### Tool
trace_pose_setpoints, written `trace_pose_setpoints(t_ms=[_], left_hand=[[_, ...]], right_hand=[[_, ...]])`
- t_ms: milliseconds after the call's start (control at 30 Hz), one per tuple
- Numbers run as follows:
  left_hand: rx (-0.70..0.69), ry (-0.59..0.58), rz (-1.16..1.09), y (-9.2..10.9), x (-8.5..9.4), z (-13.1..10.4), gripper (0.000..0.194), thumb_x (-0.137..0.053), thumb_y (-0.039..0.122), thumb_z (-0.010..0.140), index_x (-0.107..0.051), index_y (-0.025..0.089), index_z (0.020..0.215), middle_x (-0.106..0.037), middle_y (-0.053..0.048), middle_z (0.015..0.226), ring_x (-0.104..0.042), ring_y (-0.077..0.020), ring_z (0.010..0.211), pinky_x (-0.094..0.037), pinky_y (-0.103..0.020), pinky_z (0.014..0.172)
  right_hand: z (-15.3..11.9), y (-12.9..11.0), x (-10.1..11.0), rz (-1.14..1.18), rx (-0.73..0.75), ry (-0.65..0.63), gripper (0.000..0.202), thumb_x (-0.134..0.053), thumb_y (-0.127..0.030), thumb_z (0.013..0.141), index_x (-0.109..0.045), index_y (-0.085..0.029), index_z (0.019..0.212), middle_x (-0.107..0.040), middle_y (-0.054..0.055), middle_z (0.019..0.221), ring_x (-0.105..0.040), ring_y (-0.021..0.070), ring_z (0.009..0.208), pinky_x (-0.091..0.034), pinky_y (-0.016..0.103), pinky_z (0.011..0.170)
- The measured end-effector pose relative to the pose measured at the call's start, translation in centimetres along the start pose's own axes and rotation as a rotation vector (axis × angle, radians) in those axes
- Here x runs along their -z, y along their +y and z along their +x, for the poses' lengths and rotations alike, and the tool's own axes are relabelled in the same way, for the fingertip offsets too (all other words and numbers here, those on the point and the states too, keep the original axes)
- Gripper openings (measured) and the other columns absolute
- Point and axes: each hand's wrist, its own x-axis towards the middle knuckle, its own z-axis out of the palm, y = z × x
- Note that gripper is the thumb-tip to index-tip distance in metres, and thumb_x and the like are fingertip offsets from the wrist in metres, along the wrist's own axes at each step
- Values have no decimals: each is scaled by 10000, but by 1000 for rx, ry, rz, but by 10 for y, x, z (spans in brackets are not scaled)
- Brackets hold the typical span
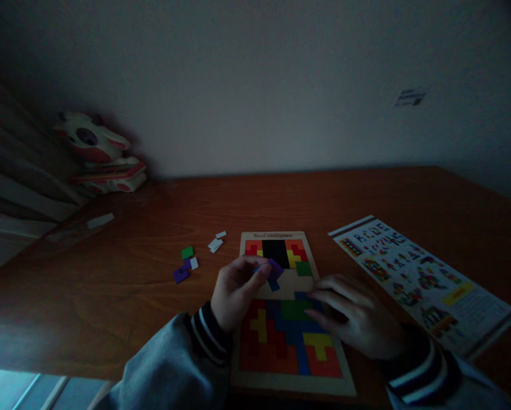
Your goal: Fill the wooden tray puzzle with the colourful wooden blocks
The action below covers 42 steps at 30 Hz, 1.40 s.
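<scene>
Grey sleeves with striped cuffs come in from the near edge of the wooden desk (pixel 366 199), one on each side of the puzzle board (pixel 292 387), which lies flat at the middle of the near edge with its wooden frame pointing toward the wall.

Toward the desk's far left corner sits a red-and-white plush toy (pixel 99 154). Nearer, left of the board, lie loose pieces: a green piece (pixel 187 251), a purple piece (pixel 181 274) with a white one touching it, and two white pieces (pixel 215 244) just off the board's far left corner.

Over the board's unfilled middle strip, the left hand (pixel 234 293) pinches a purple block (pixel 275 267) between thumb and fingertips, lifted just clear of the tray. The right hand (pixel 358 316) rests with fingers spread and flat on the placed blocks near the board's right edge. A printed pattern sheet (pixel 421 279) lies along the desk's right side.

The light is dim, so colours and gap outlines are hard to read; I judge the held block could be set skew and ride up on its neighbours, or the spread fingers could nudge seated pieces out of line.
</scene>
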Motion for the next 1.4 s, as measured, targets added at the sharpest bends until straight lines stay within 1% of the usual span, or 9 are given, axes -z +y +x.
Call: trace_pose_setpoints(t_ms=[200,333,467,700,767,867,1067,1233,1400], left_hand=[[-5,-17,7,0,-1,0,236,-744,365,818,-703,137,865,-736,-72,826,-662,-154,711,-546,-270,679],[-18,-18,15,0,-1,-1,230,-737,362,827,-705,138,863,-733,-74,834,-662,-157,722,-546,-273,691],[-17,-15,18,1,-1,-1,246,-741,373,823,-706,135,874,-734,-75,838,-669,-163,739,-544,-272,706],[15,-48,-2,-1,1,-2,230,-733,354,835,-697,135,897,-740,-77,881,-675,-164,796,-538,-269,758],[14,-55,-6,-4,1,-2,232,-730,352,838,-696,136,914,-742,-80,903,-679,-169,819,-537,-274,777],[11,-64,-16,-7,2,-1,243,-722,360,844,-694,137,935,-744,-78,906,-681,-164,816,-536,-271,769],[0,-54,-30,-5,1,0,271,-744,383,820,-710,133,919,-743,-68,857,-669,-150,767,-537,-262,735],[-1,-25,-24,-3,2,-2,286,-745,413,813,-746,146,917,-722,-46,765,-637,-131,674,-531,-249,670],[-83,38,55,-2,6,0,264,-741,420,814,-786,176,902,-712,-66,838,-641,-146,705,-524,-252,651]], right_hand=[[0,-2,-5,15,-97,-43,187,-614,-313,907,-696,-222,1048,-690,64,951,-668,196,874,-568,359,767],[8,-15,-7,36,-66,-50,205,-626,-305,899,-694,-218,1071,-680,75,981,-650,214,900,-556,391,794],[19,-28,-10,68,-11,-92,228,-626,-307,896,-698,-216,1092,-679,81,1002,-642,215,904,-549,378,787],[31,-27,-14,137,-2,-81,111,-634,-287,893,-721,-235,845,-687,23,814,-643,185,774,-511,359,723],[35,-25,-12,175,-50,-46,120,-624,-296,901,-702,-234,833,-692,16,805,-648,181,766,-511,362,730],[42,-27,-8,311,-192,-9,119,-611,-330,908,-672,-232,935,-718,23,867,-677,172,809,-540,325,743],[61,-32,-10,618,-532,-98,221,-629,-443,877,-654,-260,998,-746,11,871,-709,161,794,-570,265,695],[72,-26,-15,809,-638,-205,250,-628,-473,863,-687,-250,959,-756,27,935,-719,180,876,-577,286,751],[75,-21,-19,876,-692,-255,323,-642,-520,845,-693,-246,1008,-749,38,1007,-712,191,921,-564,308,811]])
